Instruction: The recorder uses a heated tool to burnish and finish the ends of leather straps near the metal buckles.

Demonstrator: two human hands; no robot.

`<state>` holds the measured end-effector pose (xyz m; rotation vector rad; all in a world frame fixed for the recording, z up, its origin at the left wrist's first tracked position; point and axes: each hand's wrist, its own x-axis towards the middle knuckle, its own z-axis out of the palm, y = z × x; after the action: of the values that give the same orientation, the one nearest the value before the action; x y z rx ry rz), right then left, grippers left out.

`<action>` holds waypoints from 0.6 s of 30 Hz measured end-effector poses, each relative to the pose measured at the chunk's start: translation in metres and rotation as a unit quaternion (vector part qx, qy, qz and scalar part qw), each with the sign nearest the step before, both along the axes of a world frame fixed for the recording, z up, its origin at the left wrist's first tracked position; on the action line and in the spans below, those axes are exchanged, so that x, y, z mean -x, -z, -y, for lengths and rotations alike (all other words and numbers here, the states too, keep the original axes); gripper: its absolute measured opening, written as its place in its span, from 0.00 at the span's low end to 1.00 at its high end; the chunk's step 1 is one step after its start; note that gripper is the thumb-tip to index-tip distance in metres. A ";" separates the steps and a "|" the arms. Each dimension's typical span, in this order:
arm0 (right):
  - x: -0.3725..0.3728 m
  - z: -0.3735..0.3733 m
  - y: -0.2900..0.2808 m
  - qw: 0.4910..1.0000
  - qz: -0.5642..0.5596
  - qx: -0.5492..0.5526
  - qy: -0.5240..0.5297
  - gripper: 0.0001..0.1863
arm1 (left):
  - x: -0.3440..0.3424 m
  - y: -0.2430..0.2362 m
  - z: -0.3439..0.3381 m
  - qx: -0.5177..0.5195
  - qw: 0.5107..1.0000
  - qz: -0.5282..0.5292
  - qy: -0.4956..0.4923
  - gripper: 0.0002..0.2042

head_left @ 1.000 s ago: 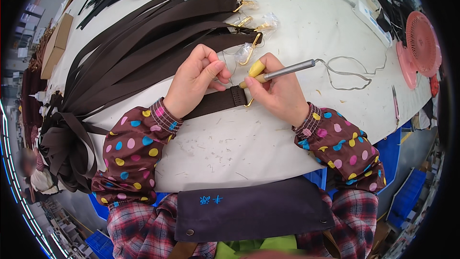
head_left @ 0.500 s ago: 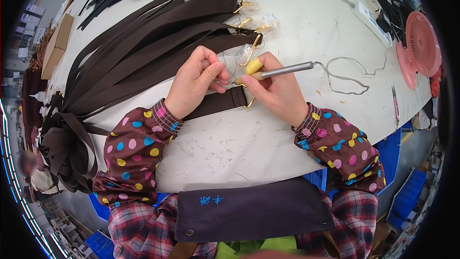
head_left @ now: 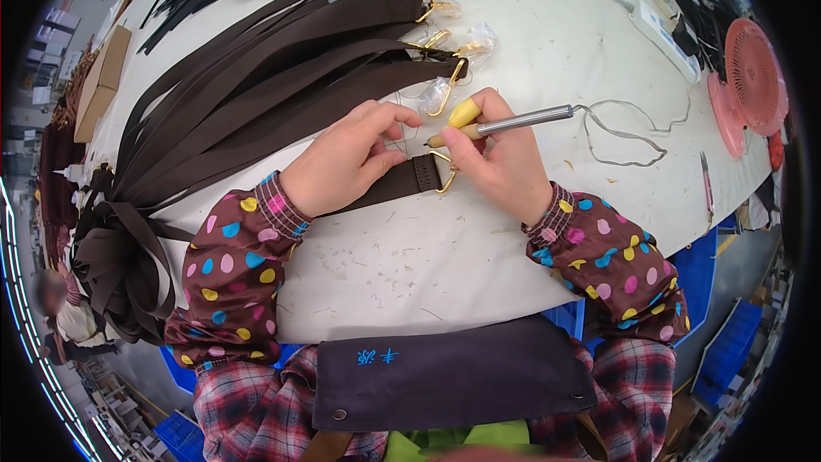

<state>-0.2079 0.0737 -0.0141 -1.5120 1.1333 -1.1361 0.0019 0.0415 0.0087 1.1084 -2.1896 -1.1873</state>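
My right hand [head_left: 500,162] grips a pen-like tool [head_left: 523,120] with a metal barrel, tan tip section and trailing cord; a yellow cover [head_left: 464,112] is on one finger. The tip is just above the stitched end of a dark brown strap [head_left: 402,179], where a gold ring [head_left: 445,173] is attached. My left hand [head_left: 346,154] has its fingers curled round fine thread [head_left: 400,140] beside the tip, its thumb low at the strap.
Brown straps [head_left: 256,94] with bagged gold hardware [head_left: 440,94] fill the back left of the white table [head_left: 368,274]. At right are a power strip [head_left: 663,34], pink fan [head_left: 748,77] and tweezers [head_left: 706,188]; blue bins [head_left: 727,351] sit below. A person [head_left: 68,304] is at far left.
My left hand has turned and shifted down-left, its thumb lowering to the strap and its index finger stretching rightward. The tool in my right hand has moved slightly right.
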 end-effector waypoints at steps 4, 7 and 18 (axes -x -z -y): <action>0.002 -0.001 0.000 1.000 -0.004 0.012 -0.006 0.09 | -0.002 -0.011 0.010 0.040 0.989 0.102 0.098 0.09; 0.002 -0.002 -0.001 0.999 -0.020 0.028 -0.017 0.09 | -0.003 -0.013 0.011 0.033 0.982 0.135 0.127 0.07; 0.000 -0.001 -0.002 0.998 -0.021 0.049 -0.019 0.09 | -0.020 -0.011 0.001 -0.106 0.991 0.012 0.078 0.03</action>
<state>-0.2075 0.0750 -0.0119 -1.6336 1.0856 -1.1530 0.0218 0.0405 0.0197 1.0531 -2.2426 -1.5113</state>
